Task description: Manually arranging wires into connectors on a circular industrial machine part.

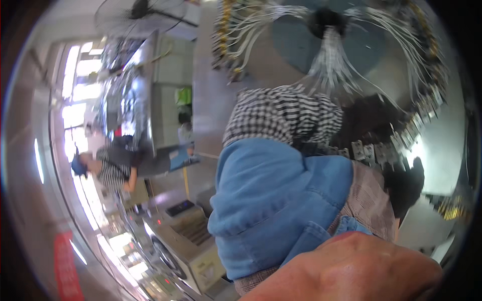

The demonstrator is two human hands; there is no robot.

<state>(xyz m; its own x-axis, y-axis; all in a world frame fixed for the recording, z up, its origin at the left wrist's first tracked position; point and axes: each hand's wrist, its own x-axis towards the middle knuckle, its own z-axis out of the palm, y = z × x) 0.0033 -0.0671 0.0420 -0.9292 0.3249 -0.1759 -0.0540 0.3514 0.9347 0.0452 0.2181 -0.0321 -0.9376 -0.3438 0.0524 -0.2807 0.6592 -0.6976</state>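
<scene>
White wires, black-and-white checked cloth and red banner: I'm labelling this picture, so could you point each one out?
White wires [330,61]: head view, middle of the central bundle.
Checked cloth [281,114]: head view, middle of its visible surface.
Red banner [67,266]: head view, middle of its face.

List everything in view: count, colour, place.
wires: many, white, top centre
panel: one, blue-grey, behind wires
clips: many, silver, right arc
fan: one, dark, top left
co-worker: one, striped top, left
windows: several, bright white, left
light tubes: two, white, far left
banner: one, red, lower left
boxy machine: one, beige, lower left
denim garment: one, blue, centre
checked sleeve: one, black and white, upper centre
face: partial, bottom
hands: not distinct; perhaps dark shapes beside the clips
</scene>
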